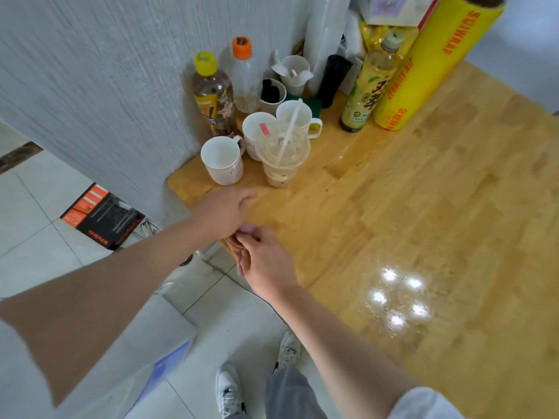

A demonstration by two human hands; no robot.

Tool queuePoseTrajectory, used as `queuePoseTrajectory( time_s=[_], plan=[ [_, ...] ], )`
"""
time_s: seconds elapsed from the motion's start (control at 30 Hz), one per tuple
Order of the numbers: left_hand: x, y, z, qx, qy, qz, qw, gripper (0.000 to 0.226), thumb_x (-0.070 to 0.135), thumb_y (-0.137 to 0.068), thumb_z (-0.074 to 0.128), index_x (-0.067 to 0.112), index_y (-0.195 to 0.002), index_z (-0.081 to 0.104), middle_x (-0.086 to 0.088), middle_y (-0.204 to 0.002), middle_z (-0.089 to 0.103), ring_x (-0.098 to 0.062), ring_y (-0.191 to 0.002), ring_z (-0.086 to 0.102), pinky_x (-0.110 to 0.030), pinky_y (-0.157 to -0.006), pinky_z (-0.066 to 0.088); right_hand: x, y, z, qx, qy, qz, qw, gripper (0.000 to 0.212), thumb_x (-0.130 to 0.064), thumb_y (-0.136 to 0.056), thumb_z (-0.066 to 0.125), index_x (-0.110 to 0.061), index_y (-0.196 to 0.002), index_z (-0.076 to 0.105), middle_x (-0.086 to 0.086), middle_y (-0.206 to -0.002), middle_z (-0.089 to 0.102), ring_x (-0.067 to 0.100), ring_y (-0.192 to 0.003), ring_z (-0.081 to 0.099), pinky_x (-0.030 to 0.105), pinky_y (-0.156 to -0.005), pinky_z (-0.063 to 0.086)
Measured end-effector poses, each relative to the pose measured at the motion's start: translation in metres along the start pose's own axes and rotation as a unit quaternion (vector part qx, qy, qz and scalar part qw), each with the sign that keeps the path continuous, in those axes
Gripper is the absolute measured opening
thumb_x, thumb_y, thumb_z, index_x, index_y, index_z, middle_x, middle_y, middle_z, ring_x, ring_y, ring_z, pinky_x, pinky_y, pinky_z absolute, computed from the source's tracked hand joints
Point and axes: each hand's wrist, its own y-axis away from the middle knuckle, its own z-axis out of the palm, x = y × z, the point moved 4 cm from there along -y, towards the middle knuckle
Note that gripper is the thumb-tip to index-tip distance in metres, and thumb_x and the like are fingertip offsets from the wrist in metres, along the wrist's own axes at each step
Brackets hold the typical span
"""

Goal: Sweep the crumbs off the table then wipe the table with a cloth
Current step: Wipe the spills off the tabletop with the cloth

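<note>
The wooden table [423, 207] fills the right half of the view, with a glare patch near its front edge. My left hand [225, 211] lies palm down on the table's near-left corner, fingers straight and pointing right. My right hand [263, 258] sits at the table's edge just in front of the left hand, its fingers hanging below the edge and its thumb near the left hand's side. Neither hand holds anything that I can see. A tiny dark speck [326, 190] lies on the wood. No cloth shows.
Several cups [222, 160] and a plastic cup with a straw [282, 155] crowd the back-left corner by the wall. Bottles [211, 92], a yellow wrap roll [429, 65] and a green sponge-like thing [313, 102] stand behind. Below left lies tiled floor with a box [99, 216].
</note>
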Motion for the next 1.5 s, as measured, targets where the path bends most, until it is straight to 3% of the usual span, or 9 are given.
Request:
queuePoseTrajectory(
  time_s=[0.2, 0.33, 0.53, 0.7, 0.83, 1.07, 1.13, 1.33, 1.5],
  plan=[
    [-0.009, 0.022, 0.021, -0.165, -0.132, -0.032, 0.977, 0.071, 0.05, -0.096, 0.056, 0.049, -0.155, 0.017, -0.015, -0.165, 0.003, -0.039, -0.151, 0.003, -0.051, -0.121, 0.019, 0.111, 0.06, -0.086, 0.071, 0.021, 0.182, 0.98, 0.034, -0.029, -0.099, 0.056, -0.037, -0.132, 0.062, 0.001, -0.112, 0.062, 0.005, -0.069, 0.065, 0.01, -0.048, 0.043],
    [0.004, 0.018, 0.023, -0.175, -0.147, -0.056, 0.972, 0.077, 0.062, -0.093, 0.054, 0.055, -0.153, 0.007, -0.015, -0.164, -0.004, -0.045, -0.149, -0.003, -0.058, -0.119, 0.019, 0.165, 0.077, -0.125, 0.229, 0.035, 0.456, 0.859, 0.037, -0.028, -0.1, 0.048, -0.036, -0.135, 0.054, 0.005, -0.124, 0.053, 0.018, -0.084, 0.054, 0.031, -0.075, 0.046],
    [0.002, 0.019, 0.024, -0.196, -0.168, -0.078, 0.963, 0.076, 0.063, -0.095, 0.048, 0.055, -0.153, -0.001, -0.017, -0.165, -0.016, -0.048, -0.15, -0.006, -0.058, -0.12, 0.018, 0.004, 0.063, 0.0, -0.004, 0.043, 0.072, 0.996, 0.025, -0.024, -0.092, 0.061, -0.027, -0.116, 0.068, 0.003, -0.12, 0.058, 0.025, -0.093, 0.064, 0.032, -0.063, 0.053],
    [0.019, 0.017, 0.025, -0.212, -0.234, -0.068, 0.947, 0.075, 0.056, -0.101, 0.042, 0.043, -0.157, -0.006, -0.029, -0.162, -0.011, -0.05, -0.148, 0.005, -0.05, -0.118, 0.021, 0.111, 0.176, -0.106, 0.106, 0.058, 0.34, 0.933, 0.037, -0.032, -0.099, 0.047, -0.055, -0.128, 0.051, -0.006, -0.12, 0.053, 0.003, -0.072, 0.054, 0.026, -0.055, 0.045],
    [0.049, 0.025, 0.034, -0.202, -0.207, -0.033, 0.957, 0.072, 0.034, -0.101, 0.05, 0.04, -0.158, 0.006, -0.022, -0.163, 0.004, -0.045, -0.146, 0.016, -0.051, -0.113, 0.033, 0.156, 0.21, -0.134, 0.194, 0.064, 0.532, 0.822, 0.039, -0.034, -0.097, 0.048, -0.034, -0.136, 0.05, 0.011, -0.121, 0.056, 0.031, -0.098, 0.06, 0.037, -0.075, 0.047],
    [0.134, 0.061, 0.102, -0.265, -0.222, 0.02, 0.938, 0.086, 0.054, -0.095, 0.057, 0.049, -0.155, -0.004, -0.019, -0.165, -0.009, -0.051, -0.149, -0.006, -0.062, -0.117, 0.021, 0.077, 0.164, -0.063, 0.048, 0.052, 0.265, 0.962, 0.036, -0.039, -0.098, 0.052, -0.043, -0.133, 0.047, -0.006, -0.113, 0.058, 0.018, -0.106, 0.059, 0.029, -0.07, 0.041],
    [0.136, 0.06, 0.101, -0.265, -0.25, 0.021, 0.931, 0.089, 0.061, -0.093, 0.056, 0.05, -0.155, -0.008, -0.019, -0.164, -0.015, -0.056, -0.146, -0.002, -0.062, -0.116, 0.025, 0.119, 0.223, -0.099, 0.092, 0.063, 0.332, 0.937, 0.036, -0.04, -0.096, 0.056, -0.044, -0.131, 0.048, -0.008, -0.107, 0.056, 0.02, -0.098, 0.062, 0.03, -0.067, 0.041],
    [0.159, 0.061, 0.105, -0.271, -0.292, -0.001, 0.917, 0.096, 0.061, -0.093, 0.055, 0.039, -0.156, -0.014, -0.025, -0.164, -0.008, -0.052, -0.148, 0.0, -0.06, -0.114, 0.03, 0.207, 0.353, -0.179, 0.258, 0.067, 0.618, 0.739, 0.035, -0.031, -0.095, 0.053, -0.02, -0.128, 0.056, 0.011, -0.121, 0.063, 0.034, -0.105, 0.06, 0.048, -0.086, 0.054],
    [0.204, 0.081, 0.139, -0.238, -0.234, 0.001, 0.943, 0.099, 0.072, -0.084, 0.058, 0.044, -0.157, -0.003, -0.023, -0.163, -0.007, -0.053, -0.147, 0.006, -0.061, -0.113, 0.031, 0.132, 0.246, -0.102, 0.055, 0.073, 0.278, 0.956, 0.034, -0.036, -0.097, 0.047, -0.034, -0.13, 0.055, -0.005, -0.123, 0.055, 0.019, -0.112, 0.055, 0.038, -0.081, 0.052]
  ],
)
